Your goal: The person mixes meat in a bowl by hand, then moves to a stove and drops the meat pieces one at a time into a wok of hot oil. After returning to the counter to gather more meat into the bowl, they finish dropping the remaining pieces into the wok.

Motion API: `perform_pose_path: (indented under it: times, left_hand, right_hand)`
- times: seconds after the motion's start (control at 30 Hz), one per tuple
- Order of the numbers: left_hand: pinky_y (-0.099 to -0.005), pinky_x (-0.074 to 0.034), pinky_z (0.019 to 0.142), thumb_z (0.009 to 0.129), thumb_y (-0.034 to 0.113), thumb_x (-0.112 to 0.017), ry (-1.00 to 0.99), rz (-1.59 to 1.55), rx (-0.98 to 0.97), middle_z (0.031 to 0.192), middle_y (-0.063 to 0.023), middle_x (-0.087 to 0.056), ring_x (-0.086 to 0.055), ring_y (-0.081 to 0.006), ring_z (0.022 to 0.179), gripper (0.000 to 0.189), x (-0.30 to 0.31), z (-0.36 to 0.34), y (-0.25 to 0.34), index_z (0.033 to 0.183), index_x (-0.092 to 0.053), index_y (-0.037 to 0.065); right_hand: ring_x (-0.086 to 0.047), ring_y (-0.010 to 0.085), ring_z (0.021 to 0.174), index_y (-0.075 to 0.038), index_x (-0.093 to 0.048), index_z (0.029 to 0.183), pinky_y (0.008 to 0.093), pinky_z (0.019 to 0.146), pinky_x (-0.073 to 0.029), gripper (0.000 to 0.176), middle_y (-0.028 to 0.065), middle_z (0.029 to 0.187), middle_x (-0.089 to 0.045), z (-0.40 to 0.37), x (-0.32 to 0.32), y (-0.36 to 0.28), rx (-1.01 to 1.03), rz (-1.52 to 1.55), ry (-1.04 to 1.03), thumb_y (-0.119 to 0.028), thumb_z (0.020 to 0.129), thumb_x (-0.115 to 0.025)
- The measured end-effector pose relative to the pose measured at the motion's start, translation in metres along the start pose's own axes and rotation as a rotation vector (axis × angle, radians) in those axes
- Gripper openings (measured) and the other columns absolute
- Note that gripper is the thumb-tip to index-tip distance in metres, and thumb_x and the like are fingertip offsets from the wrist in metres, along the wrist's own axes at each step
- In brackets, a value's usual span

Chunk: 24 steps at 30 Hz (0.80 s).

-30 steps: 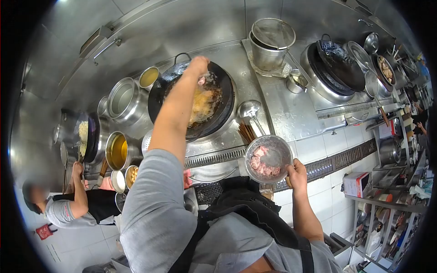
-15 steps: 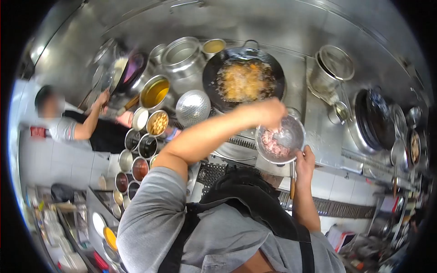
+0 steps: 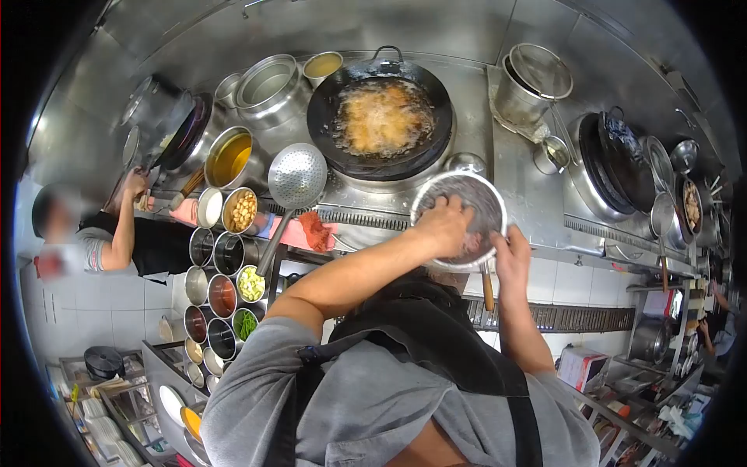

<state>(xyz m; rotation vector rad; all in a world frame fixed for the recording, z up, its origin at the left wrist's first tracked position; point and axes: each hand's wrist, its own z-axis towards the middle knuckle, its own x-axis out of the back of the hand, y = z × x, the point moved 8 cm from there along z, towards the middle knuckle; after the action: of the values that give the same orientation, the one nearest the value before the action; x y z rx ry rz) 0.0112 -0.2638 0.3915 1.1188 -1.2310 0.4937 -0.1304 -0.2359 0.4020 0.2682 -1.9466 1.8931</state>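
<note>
**A:** Clamped on the near rim of the mesh bowl (image 3: 486,204) is the right hand (image 3: 511,261). The left hand (image 3: 443,226) digs inside, fingers curled.

**B:** Holding anything?

**A:** Cannot tell; it covers the contents.

**B:** How far along?

**A:** Something golden already froths in the wok (image 3: 320,117) just beyond the bowl, so I judge part is in. Whatever remains in the bowl is hidden.

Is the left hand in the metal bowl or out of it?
In: the left hand lies inside the metal bowl, covering most of its contents, while the right hand holds the bowl's near rim.
</note>
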Motion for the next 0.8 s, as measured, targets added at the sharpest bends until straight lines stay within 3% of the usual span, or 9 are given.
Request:
perform_pose_path:
  times: [0.1,0.17,0.2,0.3,0.43,0.53,0.57,0.67,0.8]
  left_hand:
    - [-0.0466,-0.046,0.089,0.081,0.03,-0.061,0.122,-0.071,0.06,0.109,-0.0263,-0.057,-0.055,-0.0421,0.103,0.037,-0.005,0.015,-0.029,0.107,-0.059,0.003]
    - [-0.0422,-0.051,0.08,0.076,0.019,-0.065,0.014,-0.09,0.165,0.092,-0.0191,-0.065,-0.063,-0.0355,0.091,0.022,-0.005,0.026,-0.056,0.097,-0.064,0.01]
    - [-0.042,-0.051,0.079,0.074,0.014,-0.065,0.171,-0.11,0.11,0.089,-0.0169,-0.067,-0.065,-0.035,0.086,0.018,-0.005,0.038,-0.078,0.091,-0.066,0.011]
    - [-0.0352,-0.053,0.074,0.073,0.013,-0.067,0.115,-0.411,0.22,0.086,-0.0143,-0.068,-0.067,-0.0272,0.083,0.024,0.052,0.031,-0.09,0.097,-0.066,0.01]
    - [-0.0363,-0.052,0.079,0.073,0.01,-0.068,0.1,-0.329,0.139,0.093,-0.0154,-0.068,-0.066,-0.0289,0.088,0.033,0.078,0.03,-0.107,0.105,-0.064,0.01]
    - [-0.0392,-0.049,0.087,0.076,0.009,-0.064,0.089,0.075,-0.001,0.103,-0.0165,-0.065,-0.063,-0.0311,0.097,0.033,0.069,0.022,-0.109,0.109,-0.062,0.01]
    - [-0.0392,-0.049,0.087,0.076,0.009,-0.064,0.093,0.079,0.003,0.103,-0.0165,-0.065,-0.063,-0.0311,0.097,0.033,0.059,0.017,-0.111,0.109,-0.062,0.01]
    - [-0.0402,-0.049,0.086,0.074,0.01,-0.067,0.363,0.27,-0.105,0.101,-0.0179,-0.064,-0.061,-0.035,0.096,0.035,0.044,0.002,-0.105,0.109,-0.063,0.01]
    - [-0.0414,-0.051,0.081,0.071,0.01,-0.07,0.192,-0.042,-0.07,0.095,-0.0186,-0.065,-0.062,-0.038,0.09,0.037,0.023,0.002,-0.128,0.107,-0.065,0.012]
  right_hand:
    - [-0.055,0.0304,0.059,0.003,-0.052,0.078,0.041,0.058,-0.043,0.019,0.0209,0.065,-0.056,0.028,-0.032,-0.007,0.125,-0.075,-0.035,-0.015,0.08,-0.058]
    - [-0.057,0.0388,0.065,0.003,-0.052,0.078,0.0445,0.062,-0.044,0.02,0.0241,0.069,-0.058,0.044,-0.048,-0.003,0.124,-0.135,-0.074,-0.016,0.079,-0.056]
    - [-0.058,0.0414,0.068,0.004,-0.052,0.078,0.0458,0.064,-0.044,0.021,0.0247,0.07,-0.058,0.054,-0.055,0.002,0.141,-0.157,-0.083,-0.018,0.078,-0.056]
    - [-0.057,0.0421,0.07,0.004,-0.053,0.078,0.0466,0.067,-0.044,0.024,0.025,0.072,-0.058,0.068,-0.065,0.006,0.138,-0.139,-0.152,-0.02,0.075,-0.055]
    - [-0.057,0.0409,0.074,0.004,-0.054,0.078,0.0459,0.069,-0.044,0.024,0.0257,0.075,-0.058,0.072,-0.071,-0.011,0.121,-0.07,-0.147,-0.02,0.075,-0.054]
    - [-0.057,0.0408,0.074,0.003,-0.055,0.08,0.0456,0.069,-0.044,0.023,0.0255,0.075,-0.059,0.083,-0.087,-0.007,0.067,-0.038,-0.176,-0.019,0.074,-0.055]
    - [-0.057,0.0408,0.074,0.003,-0.055,0.08,0.0456,0.069,-0.044,0.023,0.0255,0.075,-0.059,0.082,-0.089,-0.015,0.073,-0.035,-0.179,-0.019,0.074,-0.055]
    - [-0.058,0.0415,0.074,0.004,-0.053,0.079,0.0452,0.069,-0.044,0.022,0.0268,0.075,-0.058,0.079,-0.1,-0.039,0.168,-0.076,-0.162,-0.018,0.075,-0.055]
    - [-0.058,0.0414,0.073,0.004,-0.052,0.078,0.046,0.068,-0.043,0.022,0.0273,0.075,-0.057,0.08,-0.113,-0.028,0.166,-0.086,-0.171,-0.018,0.075,-0.055]
